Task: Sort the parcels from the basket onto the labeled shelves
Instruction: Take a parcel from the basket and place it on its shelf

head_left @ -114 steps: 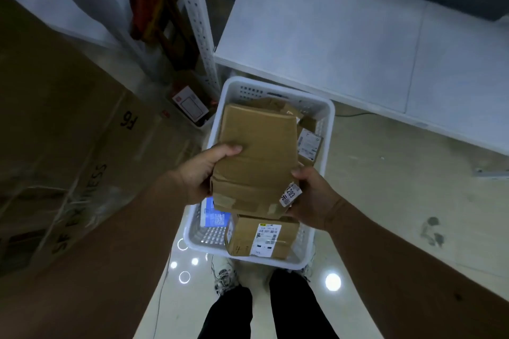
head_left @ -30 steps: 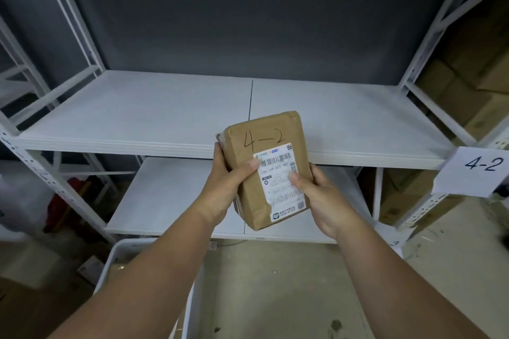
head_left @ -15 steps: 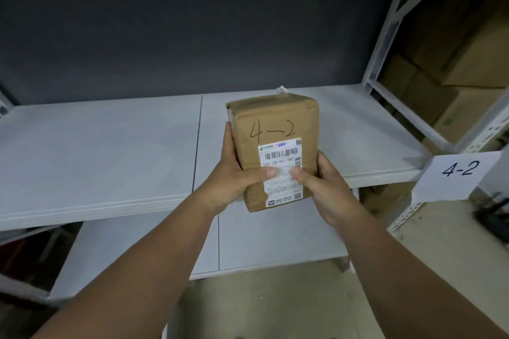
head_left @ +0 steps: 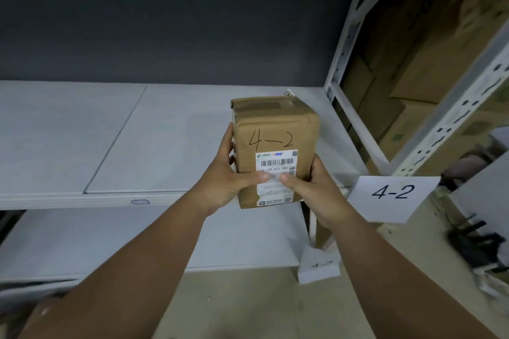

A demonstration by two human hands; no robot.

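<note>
A person's two bare forearms reach forward from the bottom of the view, converging on a brown paper-wrapped parcel (head_left: 275,151) held upright in front of a white metal shelf (head_left: 115,140). The left hand (head_left: 223,184) grips the parcel's left side, fingers curled behind it and thumb pressed across the front. The right hand (head_left: 316,187) grips the right side the same way, its thumb lying on the white shipping label (head_left: 276,176) so the two thumb tips nearly meet. "4-2" is handwritten on the parcel above that label. The parcel's upper part stands against the shelf's surface, its lower edge just below the shelf's front rim; whether it touches the shelf cannot be told. To the right of the parcel, a white paper tag (head_left: 392,197) printed "4-2" hangs at the shelf's corner post. Beyond the post, brown cardboard boxes (head_left: 413,63) are stacked.
</note>
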